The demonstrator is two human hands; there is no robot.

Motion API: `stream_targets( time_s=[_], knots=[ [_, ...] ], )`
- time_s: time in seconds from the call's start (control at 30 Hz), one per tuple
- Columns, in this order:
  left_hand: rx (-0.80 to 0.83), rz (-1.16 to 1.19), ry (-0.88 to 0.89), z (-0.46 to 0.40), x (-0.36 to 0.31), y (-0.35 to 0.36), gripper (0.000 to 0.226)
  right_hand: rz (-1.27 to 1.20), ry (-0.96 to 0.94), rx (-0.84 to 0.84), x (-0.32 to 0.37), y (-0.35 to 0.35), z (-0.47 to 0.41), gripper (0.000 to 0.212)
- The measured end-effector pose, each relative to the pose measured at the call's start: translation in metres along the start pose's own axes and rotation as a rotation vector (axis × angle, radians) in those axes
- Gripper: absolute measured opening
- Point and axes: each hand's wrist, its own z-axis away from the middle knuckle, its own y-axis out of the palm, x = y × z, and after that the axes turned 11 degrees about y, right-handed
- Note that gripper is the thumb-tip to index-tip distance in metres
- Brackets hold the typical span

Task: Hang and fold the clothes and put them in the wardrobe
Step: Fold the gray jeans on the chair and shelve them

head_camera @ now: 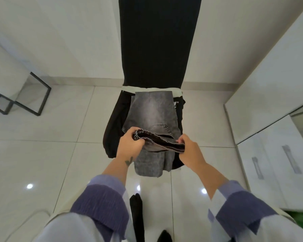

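The person stands over a dark high-backed chair [157, 49] at twelve o'clock, folding a pair of grey jeans [150, 109] laid lengthwise on its seat. Both hands are closed on the near end of the jeans: the left hand [129, 145] grips the bunched edge at about eleven o'clock from the body, and the right hand [191, 151] pinches the same edge at about one o'clock, the two held a little apart so the cloth stays stretched flat between them. That hold looks meant to keep the fold square as the near end is carried up over the rest. The far part of the jeans lies spread on the seat, a back pocket showing just above the lifted edge, and part of the cloth hangs down over the front of the seat toward the person. Under the jeans lies a black garment [112, 130], spilling off the seat at nine o'clock, probably waiting its turn. White cupboard doors [276, 161] with long handles stand at three o'clock, likely the wardrobe. A metal frame [40, 95] sits on the tiled floor [51, 154] at ten o'clock.
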Motion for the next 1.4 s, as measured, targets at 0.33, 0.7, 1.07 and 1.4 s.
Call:
stream_targets(
  time_s=[0.33, 0.7, 1.07, 1.4],
  knots=[
    [0.401, -0.387, -0.173, -0.052, 0.067, 0.056, 0.051, 0.1, -0.018, 0.295, -0.028, 0.055, -0.012, 0.04],
    [0.375, -0.958, 0.035, -0.142, 0.131, 0.076, 0.063, 0.295, -0.023, -0.155, -0.025, 0.095, -0.152, 0.063],
    [0.018, -0.428, -0.233, -0.233, 0.151, 0.031, 0.089, -0.146, 0.44, -0.091, 0.011, 0.082, -0.238, 0.066],
    [0.099, -0.17, -0.286, -0.214, 0.137, 0.029, 0.072, -0.672, 0.581, 0.166, 0.014, 0.065, -0.216, 0.045]
  ],
)
